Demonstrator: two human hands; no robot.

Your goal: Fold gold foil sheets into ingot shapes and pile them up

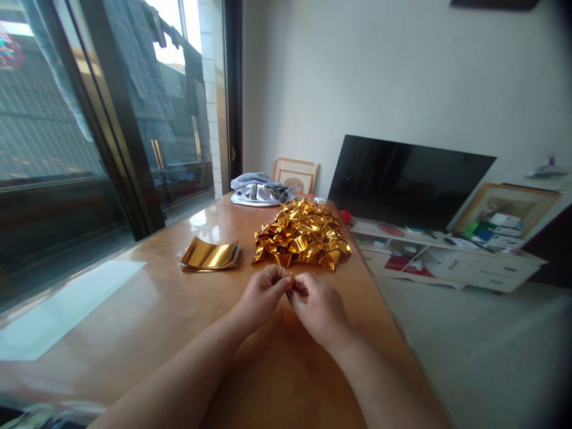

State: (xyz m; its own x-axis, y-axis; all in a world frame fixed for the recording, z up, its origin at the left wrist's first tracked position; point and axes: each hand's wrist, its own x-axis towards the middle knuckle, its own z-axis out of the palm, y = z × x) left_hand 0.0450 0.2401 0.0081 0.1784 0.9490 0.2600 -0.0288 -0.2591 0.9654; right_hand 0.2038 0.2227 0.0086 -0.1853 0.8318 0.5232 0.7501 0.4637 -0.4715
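Note:
My left hand [263,293] and my right hand [318,308] meet above the wooden table [147,310], fingertips pinched together on a small gold foil piece [292,280] that is mostly hidden by the fingers. Just beyond the hands lies a heap of folded gold foil pieces [302,233]. To its left sits a flat stack of gold foil sheets [210,255], slightly curled at the edges.
A grey cloth bundle [259,190] and a framed picture [295,174] sit at the table's far end. A window [89,119] runs along the left. To the right stand a leaning black TV [409,182] and a low white cabinet [447,262].

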